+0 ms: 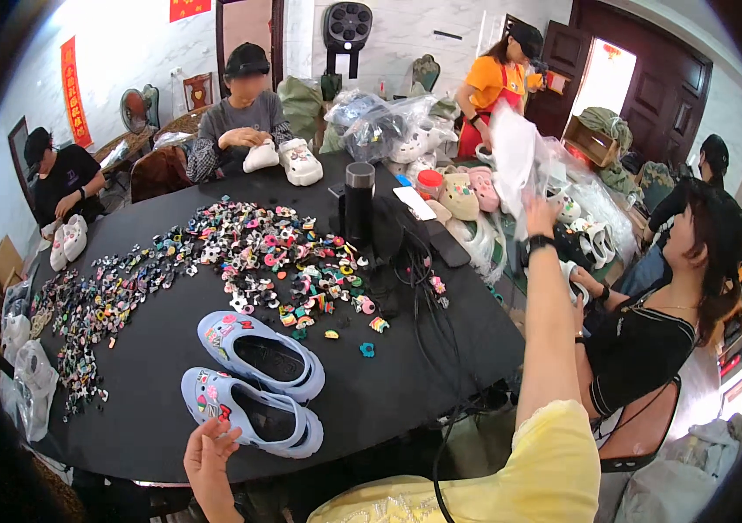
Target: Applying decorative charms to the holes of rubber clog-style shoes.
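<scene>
Left hand (211,455) low, fingers slightly bent; right arm (548,336) straight and far forward, right hand (542,216) high

Place: you're in a small workshop, shoe work, homelike room
Table: black worktop (162,327), yours; loose charms (231,240) heaped at 9 o'clock
Clogs: lavender pair (253,377) with charms at 7, mixed pile (458,196) at 1–2
Co-workers: seated person (244,113) at 11 on white clogs (301,163), person in orange (486,87) at 1
Packing: clear bags (379,131) at 12
Homelike bits: veined wall (127,52) and red banner (74,91) at 10, dark panelled door (663,96) at 2
</scene>
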The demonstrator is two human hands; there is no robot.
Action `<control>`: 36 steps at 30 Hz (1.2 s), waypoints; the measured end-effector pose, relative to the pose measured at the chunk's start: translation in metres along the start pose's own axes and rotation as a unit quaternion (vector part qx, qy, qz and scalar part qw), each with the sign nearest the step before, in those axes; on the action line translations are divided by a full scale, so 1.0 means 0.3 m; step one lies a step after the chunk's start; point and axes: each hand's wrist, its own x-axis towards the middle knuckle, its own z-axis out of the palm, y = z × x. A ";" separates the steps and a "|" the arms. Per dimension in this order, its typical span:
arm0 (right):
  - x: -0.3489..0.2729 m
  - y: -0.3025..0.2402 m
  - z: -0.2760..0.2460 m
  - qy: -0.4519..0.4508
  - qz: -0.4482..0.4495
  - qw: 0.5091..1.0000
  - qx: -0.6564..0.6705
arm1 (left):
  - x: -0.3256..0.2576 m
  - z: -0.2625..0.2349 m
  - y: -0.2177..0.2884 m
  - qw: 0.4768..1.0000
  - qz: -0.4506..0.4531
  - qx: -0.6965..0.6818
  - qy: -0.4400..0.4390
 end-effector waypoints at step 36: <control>-1.246 -1.003 0.909 -0.760 0.014 0.650 -0.028 | -0.033 0.134 -0.262 0.924 0.042 0.261 0.275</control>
